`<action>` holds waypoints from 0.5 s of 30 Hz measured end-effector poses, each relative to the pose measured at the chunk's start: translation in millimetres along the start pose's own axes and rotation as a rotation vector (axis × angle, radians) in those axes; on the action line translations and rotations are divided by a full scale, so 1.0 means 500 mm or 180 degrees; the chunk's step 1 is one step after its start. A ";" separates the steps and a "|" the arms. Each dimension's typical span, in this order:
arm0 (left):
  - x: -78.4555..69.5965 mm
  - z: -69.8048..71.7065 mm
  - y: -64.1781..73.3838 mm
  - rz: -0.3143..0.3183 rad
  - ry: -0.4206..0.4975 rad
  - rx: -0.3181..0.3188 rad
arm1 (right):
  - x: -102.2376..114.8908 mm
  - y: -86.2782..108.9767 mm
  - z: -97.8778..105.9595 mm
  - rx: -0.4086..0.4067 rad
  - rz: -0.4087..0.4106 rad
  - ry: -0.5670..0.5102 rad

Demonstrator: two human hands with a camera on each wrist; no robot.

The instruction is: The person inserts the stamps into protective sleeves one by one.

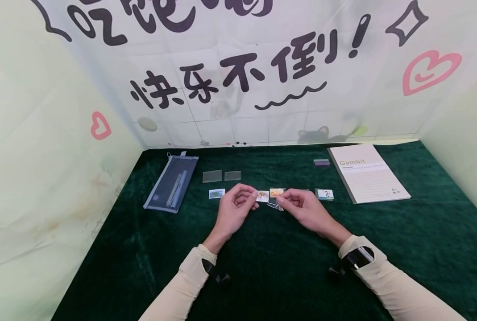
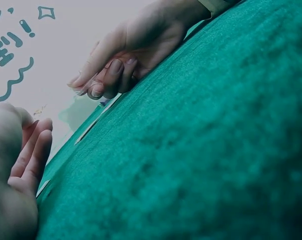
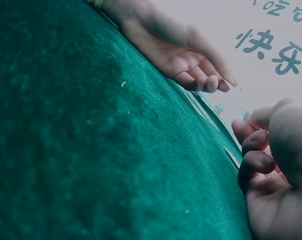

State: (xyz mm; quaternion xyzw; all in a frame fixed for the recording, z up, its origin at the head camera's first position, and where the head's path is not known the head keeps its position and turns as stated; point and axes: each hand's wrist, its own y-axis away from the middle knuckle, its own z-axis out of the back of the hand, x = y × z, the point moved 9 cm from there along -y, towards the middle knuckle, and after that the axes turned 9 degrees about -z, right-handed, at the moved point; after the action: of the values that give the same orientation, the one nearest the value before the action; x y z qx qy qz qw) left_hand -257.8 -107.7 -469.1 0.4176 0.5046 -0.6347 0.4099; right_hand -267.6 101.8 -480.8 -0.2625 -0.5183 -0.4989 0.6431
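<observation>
In the head view, my left hand (image 1: 235, 205) pinches a small white picture card (image 1: 263, 196) between thumb and index finger. My right hand (image 1: 305, 208), facing it, pinches a small clear plastic sleeve (image 1: 275, 206) by its edge. Just beyond the sleeve lies an orange picture card (image 1: 276, 192). A blue-green picture card (image 1: 216, 193) is to the left of my left hand. Another picture card (image 1: 325, 194) lies to the right of my right hand. Both wrist views show the hands held a short way apart, close over the green cloth (image 2: 206, 150).
Two clear rectangular pieces (image 1: 212, 176) lie behind my left hand. A blue zip pouch (image 1: 163, 191) with pens inside is at the left. At the right lies a Gambit notebook (image 1: 371, 178), with a small purple block (image 1: 321, 163) beside it. Printed fabric (image 1: 238, 120) hangs behind.
</observation>
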 end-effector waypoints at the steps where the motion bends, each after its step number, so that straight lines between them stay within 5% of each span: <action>1: 0.000 0.000 0.000 -0.0005 -0.0009 -0.0004 | 0.000 0.000 0.000 0.0001 -0.0001 -0.0003; 15: 0.004 -0.004 -0.001 0.0051 0.0015 0.0092 | -0.007 -0.004 0.006 -0.0095 -0.0092 0.0071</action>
State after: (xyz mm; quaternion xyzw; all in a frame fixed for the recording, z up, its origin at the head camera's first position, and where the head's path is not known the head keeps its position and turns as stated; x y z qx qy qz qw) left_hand -258.4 -105.8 -471.1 0.4291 0.4930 -0.6377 0.4077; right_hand -270.6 104.6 -483.5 -0.2590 -0.5074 -0.5188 0.6375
